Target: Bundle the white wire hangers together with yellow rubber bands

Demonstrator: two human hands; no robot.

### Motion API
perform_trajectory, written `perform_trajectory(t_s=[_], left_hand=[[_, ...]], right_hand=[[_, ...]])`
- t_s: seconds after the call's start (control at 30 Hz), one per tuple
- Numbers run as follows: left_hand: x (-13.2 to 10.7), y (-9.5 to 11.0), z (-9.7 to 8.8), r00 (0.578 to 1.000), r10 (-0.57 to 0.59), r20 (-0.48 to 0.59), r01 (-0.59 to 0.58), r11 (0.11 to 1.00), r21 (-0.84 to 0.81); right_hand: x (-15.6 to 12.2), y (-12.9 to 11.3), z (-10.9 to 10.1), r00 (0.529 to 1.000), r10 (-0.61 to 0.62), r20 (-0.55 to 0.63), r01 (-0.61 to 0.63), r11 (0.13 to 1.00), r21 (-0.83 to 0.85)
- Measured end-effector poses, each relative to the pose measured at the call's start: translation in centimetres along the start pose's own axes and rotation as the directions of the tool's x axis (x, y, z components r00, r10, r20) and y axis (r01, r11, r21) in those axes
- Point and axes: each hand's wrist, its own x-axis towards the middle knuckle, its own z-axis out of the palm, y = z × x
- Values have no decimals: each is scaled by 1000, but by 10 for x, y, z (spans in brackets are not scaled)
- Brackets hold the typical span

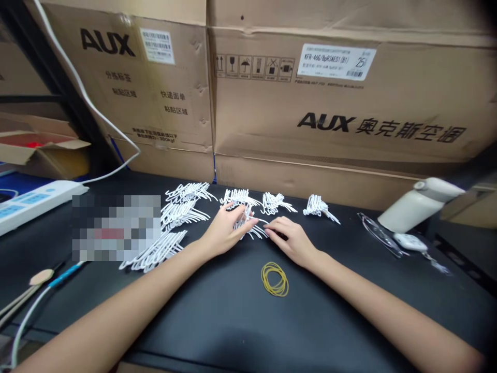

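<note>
My left hand (227,228) is closed on thin white wire hooks (247,211), pinched between thumb and fingers. The right hand (289,238) is closed too, its fingertips at the end of a white hook (261,221) that reaches out from the left. Whether that hook belongs to the held ones is hard to tell. More piles of white hooks lie behind and beside my hands: several at the left (155,251), one just behind (237,197), and two farther right, a small pile (276,202) and another (318,206). Yellow rubber bands (275,280) rest on the black table in front.
Large cardboard boxes (330,134) stand along the back of the table (233,321). At the right are a white bottle (417,204), glasses (380,235) and a white case (409,242). A power strip (39,204) and cables lie at the left, near a blurred-out patch.
</note>
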Motion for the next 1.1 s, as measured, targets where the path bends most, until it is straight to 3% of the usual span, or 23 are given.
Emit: perform_trajectory(t_s=[0.2,0.37,0.57,0.73,0.8,0.93,1.1], left_hand=[[-5,4,-1,999,-9,49,12,998,-61],[-5,5,-1,997,4,79,0,999,-55],[-6,6,-2,997,1,78,3,998,-58],[-5,5,-3,996,-11,84,17,997,-80],[-5,4,-3,996,-18,89,23,998,-52],[-4,1,-3,997,-37,70,39,999,-23],[-5,1,-2,997,-37,64,38,999,-25]], right_hand=[[3,2,1,990,94,108,-91,995,-35],[5,2,2,978,183,104,-184,983,-3],[6,4,-2,982,87,166,-75,994,-80],[11,6,-13,970,78,229,-76,997,-19],[15,4,-24,951,82,298,-80,997,-20],[18,1,-51,864,147,481,-92,986,-138],[16,8,-77,779,305,548,-117,929,-352]])
